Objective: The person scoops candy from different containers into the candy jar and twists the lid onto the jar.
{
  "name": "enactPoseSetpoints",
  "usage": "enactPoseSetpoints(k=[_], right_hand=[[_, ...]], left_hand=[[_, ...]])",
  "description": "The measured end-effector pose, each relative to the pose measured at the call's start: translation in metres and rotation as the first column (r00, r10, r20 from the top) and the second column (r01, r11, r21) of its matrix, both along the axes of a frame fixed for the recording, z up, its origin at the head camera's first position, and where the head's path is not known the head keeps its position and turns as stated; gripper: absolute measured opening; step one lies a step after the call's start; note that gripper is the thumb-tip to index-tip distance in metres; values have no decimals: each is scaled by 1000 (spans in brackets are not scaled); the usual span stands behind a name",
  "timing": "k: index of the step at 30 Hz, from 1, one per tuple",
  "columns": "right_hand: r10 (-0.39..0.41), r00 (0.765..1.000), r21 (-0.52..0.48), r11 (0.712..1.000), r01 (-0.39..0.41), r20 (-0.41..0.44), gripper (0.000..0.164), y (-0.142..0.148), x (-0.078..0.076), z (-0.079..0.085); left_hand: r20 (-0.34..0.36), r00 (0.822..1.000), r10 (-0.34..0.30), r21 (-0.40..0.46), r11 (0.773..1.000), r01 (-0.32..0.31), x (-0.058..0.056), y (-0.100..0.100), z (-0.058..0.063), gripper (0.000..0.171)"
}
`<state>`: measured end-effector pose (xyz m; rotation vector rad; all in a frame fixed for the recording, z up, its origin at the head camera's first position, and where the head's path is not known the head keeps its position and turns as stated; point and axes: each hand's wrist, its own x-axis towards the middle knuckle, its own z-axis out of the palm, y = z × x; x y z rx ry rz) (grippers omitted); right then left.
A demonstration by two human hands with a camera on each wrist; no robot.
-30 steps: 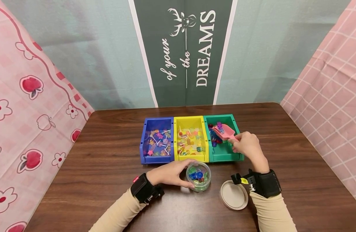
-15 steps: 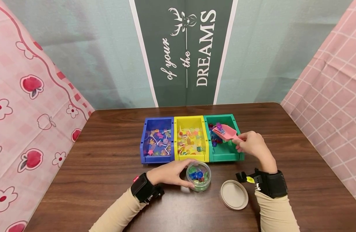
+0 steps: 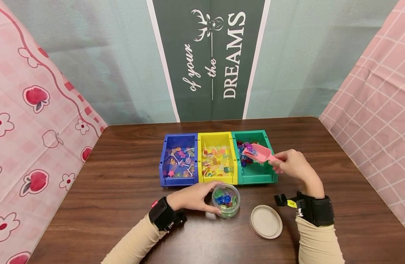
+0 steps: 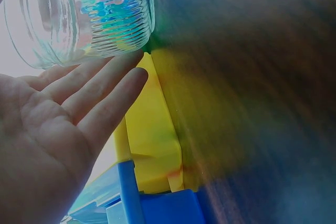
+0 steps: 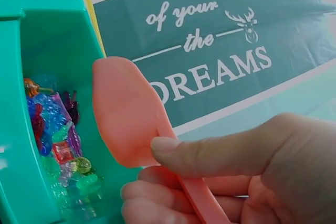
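Note:
My right hand [image 3: 294,165] pinches the handle of a pink scoop [image 3: 262,153] between thumb and fingers. Purple and blue translucent pieces [image 3: 250,149] lie in the scoop, which is over the green bin [image 3: 256,179]. Only the scoop's underside shows in the right wrist view, with more colourful trinkets [image 5: 55,124] in the bin beside it. On the table, my left hand [image 3: 194,198] holds a clear ribbed jar [image 3: 229,213] from its left side, thumb near and fingers on the far side. Green and blue pieces are inside the jar.
A yellow bin [image 3: 219,178] and a blue bin [image 3: 178,181], both with small candy-like pieces, stand left of the green one in a joined row. A round pale lid [image 3: 266,222] lies right of the jar, near my right forearm.
My right hand has drawn back slightly to the right, and the scoop now sits a little further right and lower in the head view. My left hand and the jar stay put.

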<state>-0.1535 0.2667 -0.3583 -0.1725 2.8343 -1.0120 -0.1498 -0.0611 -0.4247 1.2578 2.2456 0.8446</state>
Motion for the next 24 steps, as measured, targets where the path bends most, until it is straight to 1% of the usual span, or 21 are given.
enactPoseSetpoints(k=[6, 13, 16, 19, 24], right_hand=[[36, 999, -10, 999, -36, -31, 28, 6, 1, 1], [98, 994, -18, 995, -99, -46, 28, 11, 5, 6], [130, 991, -42, 990, -132, -43, 25, 13, 8, 7], [145, 989, -74, 986, -147, -29, 22, 14, 10, 8], [181, 983, -83, 980, -180, 2, 22, 15, 13, 13]], left_hand=[[4, 1000, -1, 3, 1000, 1, 0, 0, 1, 78], [-4, 1000, -9, 9, 1000, 9, 0, 0, 1, 78], [-1, 1000, -8, 10, 1000, 8, 1, 1, 0, 78], [-2, 1000, -4, 5, 1000, 4, 1, 0, 1, 78], [-6, 1000, -4, 4, 1000, 4, 0, 0, 0, 79]])
